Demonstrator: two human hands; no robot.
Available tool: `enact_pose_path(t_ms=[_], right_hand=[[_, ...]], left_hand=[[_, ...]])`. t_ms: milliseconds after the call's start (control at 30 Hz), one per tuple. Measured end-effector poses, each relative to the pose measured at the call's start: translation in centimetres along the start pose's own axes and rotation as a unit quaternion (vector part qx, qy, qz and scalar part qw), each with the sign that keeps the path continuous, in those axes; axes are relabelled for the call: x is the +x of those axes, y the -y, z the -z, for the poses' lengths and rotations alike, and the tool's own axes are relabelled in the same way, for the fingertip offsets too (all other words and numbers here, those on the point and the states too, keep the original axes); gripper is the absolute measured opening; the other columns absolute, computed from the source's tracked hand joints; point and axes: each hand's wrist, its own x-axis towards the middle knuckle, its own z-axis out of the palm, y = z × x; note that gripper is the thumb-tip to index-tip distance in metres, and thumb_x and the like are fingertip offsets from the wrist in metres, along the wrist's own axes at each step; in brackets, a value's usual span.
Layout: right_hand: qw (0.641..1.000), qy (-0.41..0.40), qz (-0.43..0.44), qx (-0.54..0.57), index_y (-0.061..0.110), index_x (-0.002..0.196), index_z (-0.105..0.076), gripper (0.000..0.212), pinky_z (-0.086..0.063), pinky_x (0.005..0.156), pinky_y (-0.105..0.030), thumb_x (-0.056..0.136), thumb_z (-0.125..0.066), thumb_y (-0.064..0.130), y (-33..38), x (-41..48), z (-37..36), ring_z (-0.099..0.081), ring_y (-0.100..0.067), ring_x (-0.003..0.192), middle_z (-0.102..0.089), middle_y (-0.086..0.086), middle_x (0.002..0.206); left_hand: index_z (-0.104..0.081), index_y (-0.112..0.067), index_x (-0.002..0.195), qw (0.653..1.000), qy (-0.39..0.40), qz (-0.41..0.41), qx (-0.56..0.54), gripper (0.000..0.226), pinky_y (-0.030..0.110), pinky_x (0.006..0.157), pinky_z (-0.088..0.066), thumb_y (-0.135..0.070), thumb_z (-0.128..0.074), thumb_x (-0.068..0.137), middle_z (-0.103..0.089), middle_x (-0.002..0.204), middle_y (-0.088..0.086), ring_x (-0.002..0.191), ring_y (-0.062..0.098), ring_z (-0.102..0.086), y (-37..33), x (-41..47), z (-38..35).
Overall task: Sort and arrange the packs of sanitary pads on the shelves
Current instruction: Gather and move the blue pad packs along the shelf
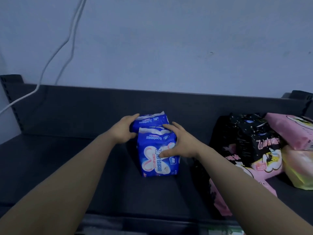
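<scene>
Head view: our left hand [126,131] grips rear blue pack [151,120], right hand [178,144] grips front blue pack [152,162]; packs touch, shelf [67,158] centre.

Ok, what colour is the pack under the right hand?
The front pack is blue with white and pink print; head view.

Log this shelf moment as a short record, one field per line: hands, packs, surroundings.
left hand: grips the rear blue pack at its left side
right hand: grips the front blue pack, fingers over the top, thumb on its face
blue packs: upright, one behind the other, mid-shelf
shelf: dark, with a raised back
other packs: black packs, pink pack, yellow pack, heaped at the right
wall: white cables hang at the left
</scene>
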Motion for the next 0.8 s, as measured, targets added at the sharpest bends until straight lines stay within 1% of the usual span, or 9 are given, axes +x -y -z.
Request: enact_pose_path(t_ms=[67, 100, 200, 267, 367, 467, 533, 667, 800], right_hand=[[1.000, 0.009, -0.006, 0.024, 0.047, 0.143, -0.027, 0.105, -0.047, 0.100, -0.037, 0.058, -0.090, 0.042, -0.3, 0.4, 0.1, -0.036, -0.018, 0.137, -0.012, 0.012, 0.157], [0.999, 0.014, -0.011, 0.049, 0.049, 0.139, -0.031, 0.102, -0.051, 0.097, -0.038, 0.056, -0.091, 0.041, -0.6, 0.5, 0.1, -0.044, -0.017, 0.131, -0.024, 0.010, 0.153], [0.992, 0.025, -0.030, 0.121, 0.049, 0.128, -0.039, 0.094, -0.058, 0.086, -0.040, 0.052, -0.093, 0.036, -1.3, 0.6, 0.2, -0.065, -0.013, 0.105, -0.054, 0.010, 0.130], [0.989, 0.017, -0.038, 0.143, 0.048, 0.124, -0.042, 0.092, -0.058, 0.084, -0.041, 0.050, -0.094, 0.033, -1.7, 0.4, 0.3, -0.068, -0.011, 0.100, -0.061, 0.010, 0.122], [0.988, -0.002, -0.044, 0.150, 0.044, 0.124, -0.044, 0.089, -0.058, 0.085, -0.041, 0.052, -0.094, 0.027, -1.9, -0.3, 0.2, -0.069, -0.010, 0.098, -0.065, 0.009, 0.118], [0.987, -0.014, -0.049, 0.151, 0.043, 0.125, -0.045, 0.087, -0.058, 0.085, -0.041, 0.055, -0.093, 0.024, -1.7, -0.8, 0.1, -0.069, -0.011, 0.098, -0.065, 0.009, 0.118], [0.988, -0.024, -0.048, 0.146, 0.042, 0.126, -0.045, 0.087, -0.058, 0.085, -0.041, 0.056, -0.093, 0.022, -1.5, -1.2, 0.0, -0.069, -0.010, 0.097, -0.065, 0.009, 0.117], [0.989, -0.042, -0.035, 0.136, 0.037, 0.128, -0.047, 0.086, -0.058, 0.085, -0.039, 0.058, -0.092, 0.017, -0.7, -1.8, 0.1, -0.069, -0.008, 0.095, -0.066, 0.009, 0.115], [0.991, -0.059, -0.011, 0.123, 0.037, 0.130, -0.046, 0.088, -0.058, 0.084, -0.039, 0.057, -0.093, 0.019, 0.3, -2.2, 0.1, -0.068, -0.008, 0.096, -0.064, 0.008, 0.117]], left_hand=[[-0.025, -0.026, 0.152, 1.000, 0.025, -0.015, 0.010, 0.083, 0.029, 0.110, -0.032, -0.017, -0.072, 0.085, -0.026, 0.156, 0.000, 0.139, 0.018, -0.033, 0.2, 1.3, -0.1], [-0.030, -0.027, 0.150, 0.999, 0.031, -0.020, 0.007, 0.079, 0.027, 0.107, -0.034, -0.017, -0.073, 0.084, -0.030, 0.155, -0.001, 0.137, 0.017, -0.036, 0.3, 1.9, -0.1], [-0.047, -0.030, 0.130, 0.999, 0.034, -0.024, -0.034, 0.058, 0.020, 0.083, -0.043, -0.016, -0.076, 0.081, -0.046, 0.138, -0.004, 0.115, 0.014, -0.052, 0.6, 3.1, -0.1], [-0.048, -0.027, 0.116, 0.997, 0.036, -0.024, -0.057, 0.048, 0.018, 0.069, -0.042, -0.015, -0.077, 0.079, -0.055, 0.124, -0.006, 0.099, 0.012, -0.058, 0.5, 3.7, -0.3], [-0.046, -0.020, 0.108, 0.996, 0.038, -0.025, -0.079, 0.045, 0.016, 0.060, -0.040, -0.012, -0.077, 0.077, -0.058, 0.107, -0.009, 0.084, 0.003, -0.055, 0.3, 3.9, -0.9], [-0.044, -0.021, 0.100, 0.996, 0.025, -0.022, -0.088, 0.041, 0.019, 0.058, -0.040, -0.013, -0.078, 0.077, -0.057, 0.104, -0.009, 0.081, 0.003, -0.054, 0.1, 3.7, -1.5], [-0.042, -0.024, 0.099, 0.995, 0.014, -0.021, -0.100, 0.043, 0.021, 0.058, -0.042, -0.013, -0.077, 0.077, -0.058, 0.111, -0.004, 0.083, 0.008, -0.057, 0.1, 3.3, -1.7], [-0.038, -0.031, 0.125, 0.994, -0.024, -0.021, -0.104, 0.064, 0.021, 0.064, -0.044, -0.016, -0.078, 0.078, -0.041, 0.127, 0.000, 0.102, 0.017, -0.053, 0.0, 1.4, -1.2], [-0.039, -0.034, 0.139, 0.991, -0.089, 0.016, -0.095, 0.071, 0.032, 0.085, -0.048, -0.021, -0.078, 0.081, -0.034, 0.126, 0.000, 0.106, 0.021, -0.051, 0.5, -1.5, 0.9]])
